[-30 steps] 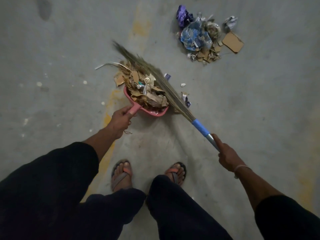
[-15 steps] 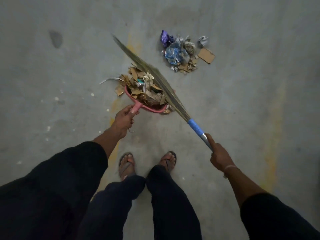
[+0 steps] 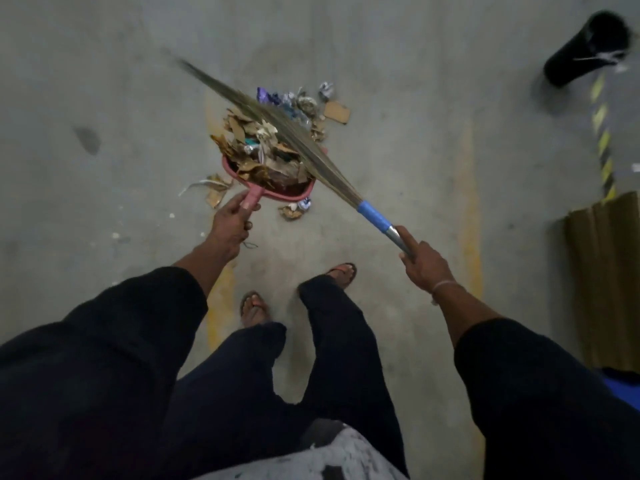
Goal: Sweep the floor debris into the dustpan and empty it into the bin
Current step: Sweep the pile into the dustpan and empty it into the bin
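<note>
A dark stain point(image 3: 87, 140) is seen on the concrete floor point(image 3: 104, 64) at the upper left of the frame. Lower and toward the centre, loose scraps point(image 3: 216, 188) of cardboard and a pale strip are left on the floor just left of the dustpan handle. The pink handle is gripped by the left hand point(image 3: 231, 225), fingers curled round it, and the pink dustpan point(image 3: 287, 192) is held in the centre of the frame, heaped with debris point(image 3: 258, 147) of brown cardboard bits and paper. A few small bits point(image 3: 294, 210) are seen on the floor just below the pan's rear edge. The broom point(image 3: 277, 119) is laid diagonally across the right side of the load, its bristle tip pointing to the upper left and blurred, its blue-wrapped neck at the lower right. Behind the pan, a second pile point(image 3: 304, 103) of wrappers and a flat cardboard piece is seen on the floor. The metal shaft of the broom is gripped by the right hand point(image 3: 424, 265), right of centre. At the upper right corner a black bin point(image 3: 581, 50) is seen, near a yellow-and-black striped line point(image 3: 602, 133). Corrugated cardboard point(image 3: 606, 271) is seen at the right edge.
</note>
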